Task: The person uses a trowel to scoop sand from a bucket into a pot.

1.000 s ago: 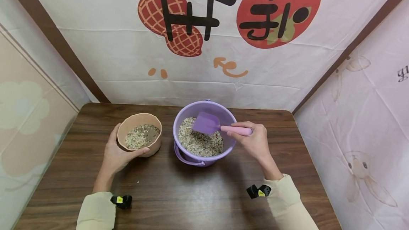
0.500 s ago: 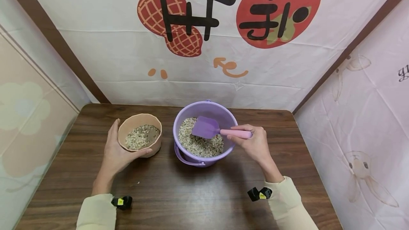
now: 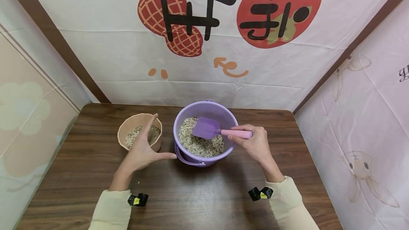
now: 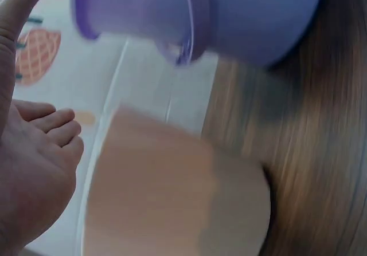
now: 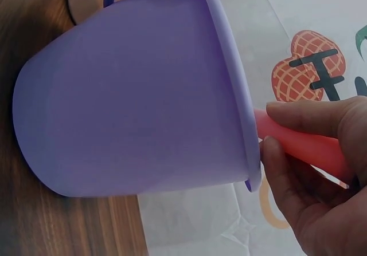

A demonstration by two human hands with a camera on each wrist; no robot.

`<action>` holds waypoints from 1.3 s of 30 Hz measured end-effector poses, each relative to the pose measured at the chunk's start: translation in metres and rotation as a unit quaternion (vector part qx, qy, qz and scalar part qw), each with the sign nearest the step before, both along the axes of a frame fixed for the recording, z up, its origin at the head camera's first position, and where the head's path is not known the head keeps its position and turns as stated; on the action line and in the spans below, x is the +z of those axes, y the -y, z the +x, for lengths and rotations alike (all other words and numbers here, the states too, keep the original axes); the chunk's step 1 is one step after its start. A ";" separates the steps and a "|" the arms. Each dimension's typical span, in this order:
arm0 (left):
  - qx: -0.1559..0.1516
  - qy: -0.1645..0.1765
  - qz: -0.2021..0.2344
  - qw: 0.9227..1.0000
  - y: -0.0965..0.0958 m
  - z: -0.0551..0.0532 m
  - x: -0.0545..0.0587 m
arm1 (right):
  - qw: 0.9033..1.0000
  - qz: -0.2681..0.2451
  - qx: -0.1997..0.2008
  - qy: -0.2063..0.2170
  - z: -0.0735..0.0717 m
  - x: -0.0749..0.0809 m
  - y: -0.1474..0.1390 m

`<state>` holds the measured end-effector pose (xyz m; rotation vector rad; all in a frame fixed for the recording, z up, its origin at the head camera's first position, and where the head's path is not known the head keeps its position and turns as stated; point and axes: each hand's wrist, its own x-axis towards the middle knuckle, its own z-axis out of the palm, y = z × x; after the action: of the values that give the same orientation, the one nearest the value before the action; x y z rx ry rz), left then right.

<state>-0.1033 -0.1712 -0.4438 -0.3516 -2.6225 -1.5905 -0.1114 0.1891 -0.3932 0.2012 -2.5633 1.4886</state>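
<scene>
A purple bucket with pale grainy bits inside stands at the table's middle. My right hand grips the pink handle of a small shovel, its purple blade lying over the grains in the bucket. In the right wrist view, fingers and thumb close round the handle by the rim. To the left stands a peach pot, partly filled with similar grains. My left hand is in front of it, fingers straight and thumb stretched towards the bucket's lowered handle; it holds nothing.
Dark wooden table carries both containers. A printed white cloth wall rises behind its far edge, and a pink cloth wall stands on the right. A tiny pale speck lies near my left wrist.
My left hand has let go of the peach pot and moved right towards the bucket. The shovel blade has dipped slightly lower over the grains; my right hand keeps its grip.
</scene>
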 end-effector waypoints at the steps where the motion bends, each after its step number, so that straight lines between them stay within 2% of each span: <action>1: -0.014 0.007 0.012 1.000 -0.006 -0.001 0.000 | 1.000 -0.001 0.001 0.000 0.000 0.001 0.000; 4: -0.037 0.016 0.020 0.999 -0.020 -0.003 0.002 | 1.000 0.000 0.003 0.002 0.000 0.000 -0.002; 9: -0.036 0.003 -0.032 0.999 -0.035 -0.008 0.003 | 1.000 0.009 0.003 0.005 0.000 0.001 -0.004; 13: -0.059 0.000 -0.020 0.998 -0.041 -0.013 0.001 | 1.000 0.019 0.004 0.004 -0.001 0.001 -0.005; 20: -0.074 -0.008 -0.012 0.997 -0.042 -0.017 -0.001 | 0.999 0.036 0.019 0.006 -0.002 0.007 -0.008; 26: -0.084 -0.021 -0.005 0.996 -0.042 -0.020 -0.005 | 0.996 0.075 0.037 0.002 -0.006 0.016 -0.014; 33: -0.089 -0.032 0.008 0.995 -0.042 -0.022 -0.007 | 0.990 0.126 0.063 0.009 -0.017 0.026 -0.014; 39: -0.088 -0.033 0.013 0.995 -0.042 -0.023 -0.008 | 0.988 0.136 0.077 0.018 -0.028 0.024 -0.009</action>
<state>-0.1263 -0.1287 -0.4523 -0.6392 -2.5814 -1.6287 -0.1399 0.1983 -0.3694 0.4203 -2.8306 1.1904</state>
